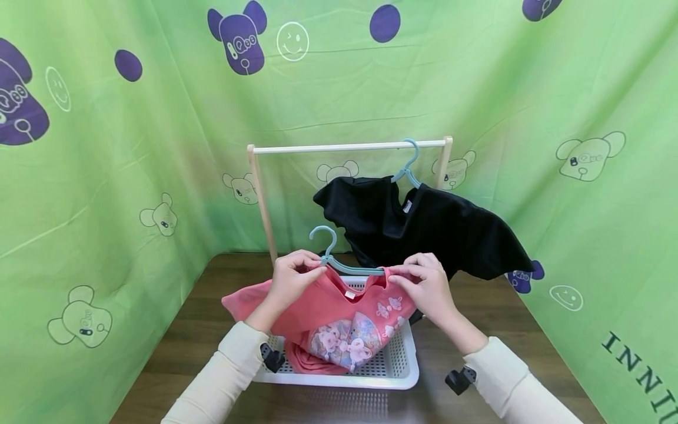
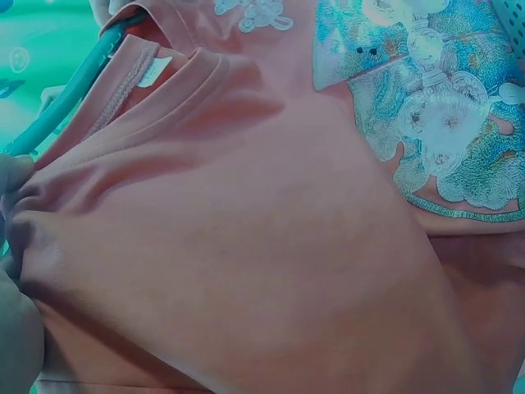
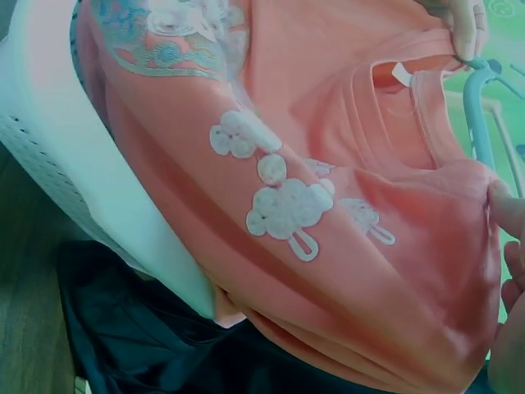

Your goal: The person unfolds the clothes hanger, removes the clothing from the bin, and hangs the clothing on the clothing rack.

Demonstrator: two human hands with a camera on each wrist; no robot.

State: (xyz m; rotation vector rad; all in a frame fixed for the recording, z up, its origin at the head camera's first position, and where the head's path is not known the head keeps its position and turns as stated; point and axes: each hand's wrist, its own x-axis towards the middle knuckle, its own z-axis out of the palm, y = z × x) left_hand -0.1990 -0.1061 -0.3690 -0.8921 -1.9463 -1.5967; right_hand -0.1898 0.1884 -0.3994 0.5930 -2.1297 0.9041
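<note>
A pink T-shirt [image 1: 296, 315] with a bear print hangs from both hands over the white basket, its lower part bunched inside. A light blue hanger [image 1: 346, 269] runs along its neckline, with the hook standing up on the left. My left hand [image 1: 293, 277] pinches the shirt's shoulder beside the hook; in the left wrist view the fingers [image 2: 15, 185] crease the cloth there. On the other side my right hand [image 1: 428, 285] pinches the collar edge by the hanger's right arm. The hanger's left arm is hidden behind that hand and the cloth.
Behind the shirt, a black top [image 1: 439, 229] hangs on another blue hanger [image 1: 408, 165] from the rack's white bar [image 1: 344, 147]. The white perforated basket [image 1: 408, 371] stands on the wooden table [image 1: 196, 335]. A green printed curtain [image 1: 159, 118] surrounds the table.
</note>
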